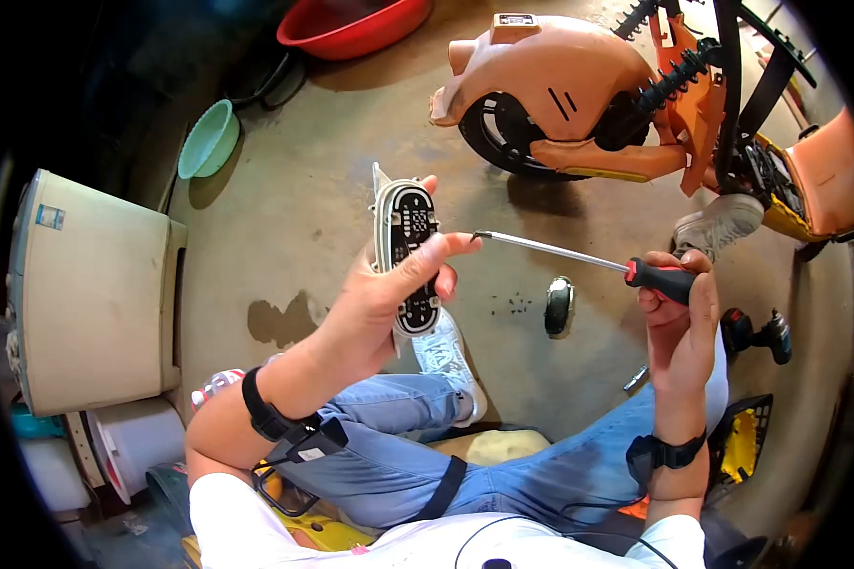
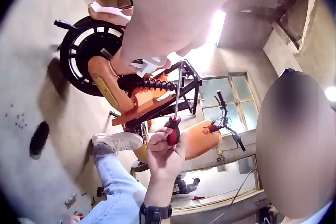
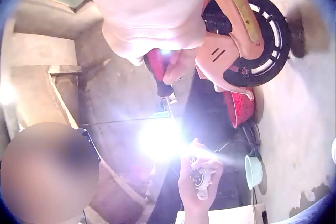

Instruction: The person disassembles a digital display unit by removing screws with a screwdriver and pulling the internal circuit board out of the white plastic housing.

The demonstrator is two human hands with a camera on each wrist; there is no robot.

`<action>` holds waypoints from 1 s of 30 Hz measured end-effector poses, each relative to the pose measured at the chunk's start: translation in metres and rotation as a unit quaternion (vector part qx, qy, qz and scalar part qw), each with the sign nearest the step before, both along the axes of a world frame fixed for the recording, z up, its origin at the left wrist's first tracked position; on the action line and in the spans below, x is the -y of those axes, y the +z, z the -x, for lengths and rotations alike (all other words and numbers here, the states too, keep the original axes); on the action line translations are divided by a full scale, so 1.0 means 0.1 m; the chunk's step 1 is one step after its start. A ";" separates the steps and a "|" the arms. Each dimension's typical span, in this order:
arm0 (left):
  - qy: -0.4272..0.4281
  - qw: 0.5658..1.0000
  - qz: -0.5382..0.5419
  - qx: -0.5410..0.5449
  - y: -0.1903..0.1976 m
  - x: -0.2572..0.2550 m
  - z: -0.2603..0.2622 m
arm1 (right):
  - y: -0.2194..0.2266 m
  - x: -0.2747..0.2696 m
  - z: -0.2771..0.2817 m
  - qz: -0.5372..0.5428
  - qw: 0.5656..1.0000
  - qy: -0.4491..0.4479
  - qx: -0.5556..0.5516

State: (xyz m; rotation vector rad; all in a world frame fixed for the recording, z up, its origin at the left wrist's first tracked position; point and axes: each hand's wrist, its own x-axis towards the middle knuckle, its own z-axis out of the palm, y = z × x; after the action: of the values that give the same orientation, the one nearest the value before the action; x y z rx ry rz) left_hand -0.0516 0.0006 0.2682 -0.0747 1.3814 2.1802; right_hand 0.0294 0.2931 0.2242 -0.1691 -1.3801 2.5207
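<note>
My left hand (image 1: 362,305) grips an oval part (image 1: 414,223) with a pale casing and a black face marked with white symbols. Its thumb lies across that face, while the index finger points out to the right. In my right hand (image 1: 678,327) is a screwdriver (image 1: 579,254) with a red and black handle. The steel shaft points left, and its dark tip sits right at the left index fingertip. The right wrist view shows the red part of the handle (image 3: 157,65) under the right hand, and the left hand (image 3: 198,182) holding the oval part below.
An orange two-wheeler (image 1: 560,85) stands ahead, one shoe (image 1: 721,223) close to it. On the floor lie a glossy black oval piece (image 1: 560,305), several tiny dark bits (image 1: 510,305) and a cordless drill (image 1: 759,335). A pale cabinet (image 1: 95,294), a green basin (image 1: 209,140) and a red basin (image 1: 351,43) stand around.
</note>
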 end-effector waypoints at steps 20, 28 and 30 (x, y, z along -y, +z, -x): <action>0.036 0.999 0.028 -0.004 0.07 -0.05 -0.17 | -0.08 0.05 -0.09 -0.016 0.999 0.030 -0.006; 0.042 0.995 0.075 -0.044 0.03 -0.03 -0.15 | -0.08 0.06 -0.09 -0.031 0.999 0.033 -0.013; 0.040 0.994 0.086 -0.059 0.03 -0.03 -0.15 | -0.06 0.06 -0.09 -0.038 0.999 0.033 -0.013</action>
State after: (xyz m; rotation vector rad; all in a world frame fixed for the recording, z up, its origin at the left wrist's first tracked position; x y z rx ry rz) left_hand -0.0368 0.0033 0.2711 -0.0659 1.6580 2.1547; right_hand 0.0383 0.2866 0.2179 -0.0763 -1.4918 2.5097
